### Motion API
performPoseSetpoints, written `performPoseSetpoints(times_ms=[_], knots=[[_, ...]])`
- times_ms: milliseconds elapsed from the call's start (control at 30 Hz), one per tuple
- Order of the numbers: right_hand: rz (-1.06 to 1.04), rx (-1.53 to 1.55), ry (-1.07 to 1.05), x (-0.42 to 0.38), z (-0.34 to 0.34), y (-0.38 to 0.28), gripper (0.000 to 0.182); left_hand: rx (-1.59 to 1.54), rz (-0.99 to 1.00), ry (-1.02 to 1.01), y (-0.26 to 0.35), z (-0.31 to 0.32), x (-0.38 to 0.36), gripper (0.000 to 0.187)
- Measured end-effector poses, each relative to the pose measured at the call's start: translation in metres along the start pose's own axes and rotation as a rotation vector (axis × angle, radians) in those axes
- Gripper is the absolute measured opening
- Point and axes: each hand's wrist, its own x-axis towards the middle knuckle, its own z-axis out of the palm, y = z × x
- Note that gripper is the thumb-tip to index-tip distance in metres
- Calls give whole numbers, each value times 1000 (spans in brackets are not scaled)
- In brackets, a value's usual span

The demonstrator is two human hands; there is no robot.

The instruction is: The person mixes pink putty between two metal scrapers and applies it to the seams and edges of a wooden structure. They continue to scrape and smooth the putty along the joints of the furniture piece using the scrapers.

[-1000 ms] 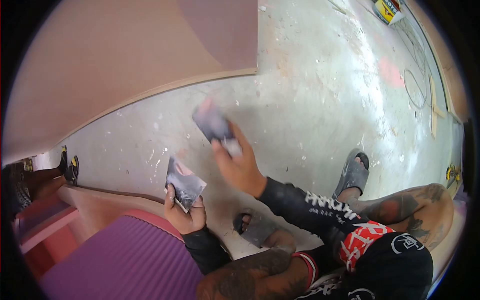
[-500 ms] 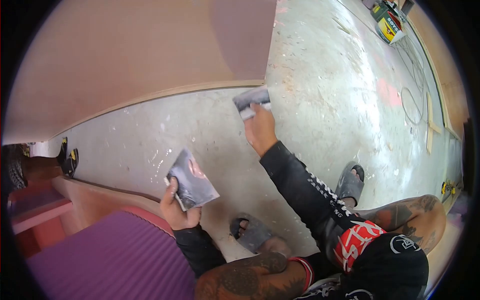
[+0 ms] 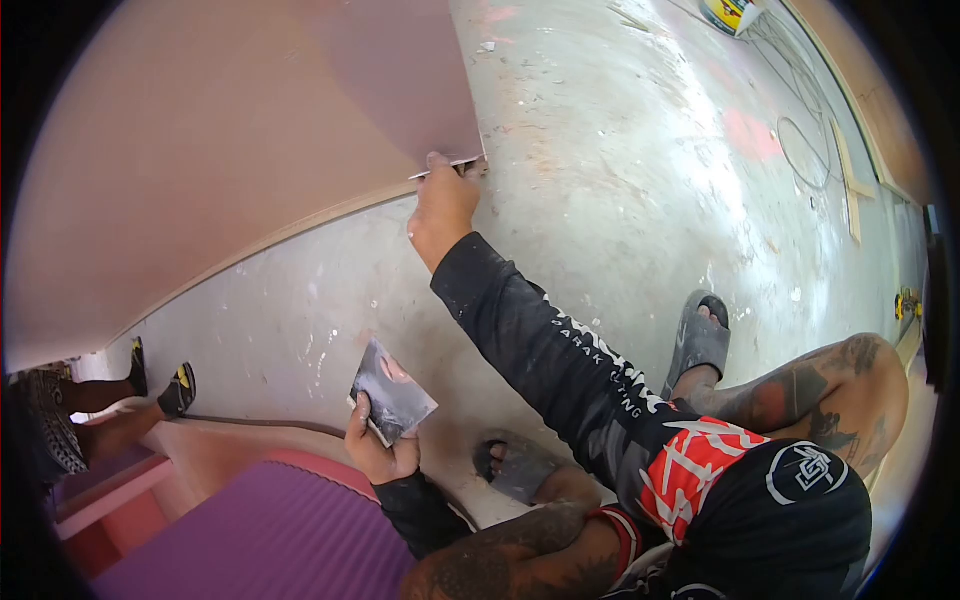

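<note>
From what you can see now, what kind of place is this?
Probably a worksite or workshop where panels are being coated. The bare concrete floor is speckled with splashes, a large brownish board stands along it, a paint can and cable loops lie farther off, and the left hand holds a smeared scraper.

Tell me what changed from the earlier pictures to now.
The right hand reached up and away, carrying its scraper blade from mid-air to the lower edge of the pink board, now pressed there. The left hand kept gripping the smeared square plate near the purple mat.
</note>
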Motion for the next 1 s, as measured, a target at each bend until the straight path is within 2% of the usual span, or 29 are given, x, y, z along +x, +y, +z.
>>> performPoseSetpoints(times_ms=[233, 433, 500, 633, 700, 833, 900, 933, 1000], knots=[[-55, 27, -32, -18, 26, -18, 57, 9, -18, -27, -1, 8, -2, 40], [-10, 83, -90, -47, 57, -43, 53, 86, 26, 58, -1, 2, -4, 36], [-65, 85, -128, -55, 68, -46, 42, 101, 20, 73, -2, 3, -6, 35], [-18, 82, -104, -82, 99, -69, 46, 80, 29, 70, -5, 12, -10, 33], [-54, 94, -58, -90, 114, -75, 48, 86, 43, 117, -6, 12, -10, 31], [-103, 122, -107, -114, 145, -92, 51, 119, 70, 53, -8, -5, -12, 30], [-108, 135, -101, -126, 162, -102, 47, 851, 399, -5, -14, -16, -14, 28], [-143, 134, -164, -132, 168, -106, 42, 847, 407, -12, -16, -12, -14, 28], [-187, 130, -195, -145, 181, -111, 40, 397, 241, 122, -18, -2, -12, 34]])
